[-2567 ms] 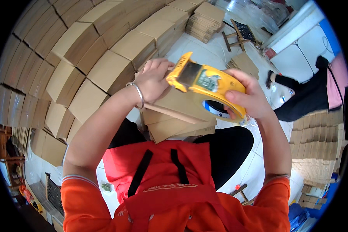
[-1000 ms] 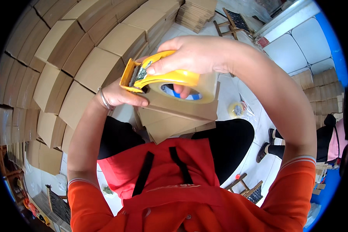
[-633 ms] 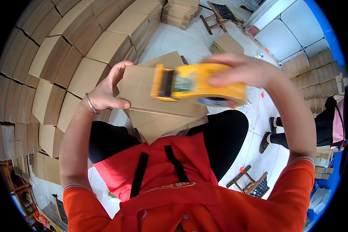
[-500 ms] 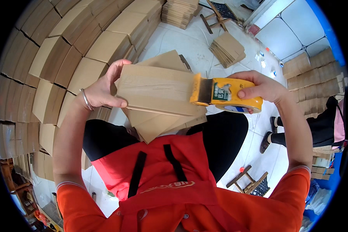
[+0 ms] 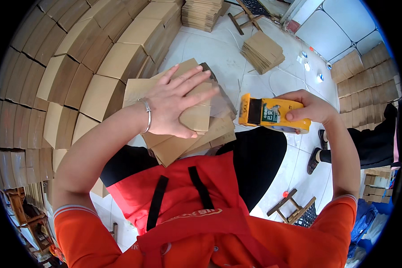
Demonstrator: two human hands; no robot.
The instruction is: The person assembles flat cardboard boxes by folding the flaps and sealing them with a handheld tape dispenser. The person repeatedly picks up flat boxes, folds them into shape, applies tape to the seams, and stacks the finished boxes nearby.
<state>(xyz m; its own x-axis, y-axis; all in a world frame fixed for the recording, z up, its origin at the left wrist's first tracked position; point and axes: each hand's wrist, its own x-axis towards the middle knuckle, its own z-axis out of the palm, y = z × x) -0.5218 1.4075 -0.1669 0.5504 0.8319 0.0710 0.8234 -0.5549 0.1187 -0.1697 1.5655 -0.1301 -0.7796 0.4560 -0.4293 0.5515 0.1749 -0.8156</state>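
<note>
My left hand [image 5: 176,100] lies spread, fingers apart, across the top of a brown cardboard box [image 5: 198,117]. Past its fingertips, a translucent flap of tape [image 5: 219,103] sticks out beyond the box's right end, blurred in part. Beneath the box, flat cardboard sheets [image 5: 174,149] are fanned out over my lap. To the right, my right hand [image 5: 315,106] grips a yellow tape dispenser [image 5: 272,116], its cutting end turned toward the box and apart from it.
Cardboard boxes [image 5: 109,62] are stacked high along the left. Ahead on the tiled floor lie flat cardboard pieces [image 5: 263,49] near a folding stool [image 5: 248,18]. A second stool [image 5: 292,207] stands at lower right. Another person's legs [image 5: 359,145] are at the right, by more stacked cardboard [image 5: 366,85].
My left hand has gone from holding the box's left end to lying flat across its top. The dispenser has moved right, away from the box, leaving tape at that end.
</note>
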